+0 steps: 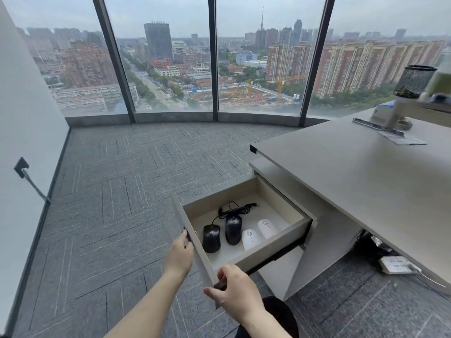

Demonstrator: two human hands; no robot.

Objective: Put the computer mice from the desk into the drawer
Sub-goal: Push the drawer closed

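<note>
The beige drawer [273, 245] under the desk [353, 172] stands pulled out. Inside lie two black wired mice, one on the left [211, 238] and one beside it [233, 229], their cables coiled at the back. Two white mice lie to their right, one nearer [250, 239] and one farther [268, 228]. My left hand [180, 254] grips the drawer front [195, 245] near its middle. My right hand [235, 290] holds the same front panel at its near end.
A black mesh pen cup [415, 81], a white object and a paper sit at the desk's far end. A white power strip [396, 264] lies on the grey carpet under the desk. A wall socket with a cable [22, 167] is on the left wall. Floor-to-ceiling windows are ahead.
</note>
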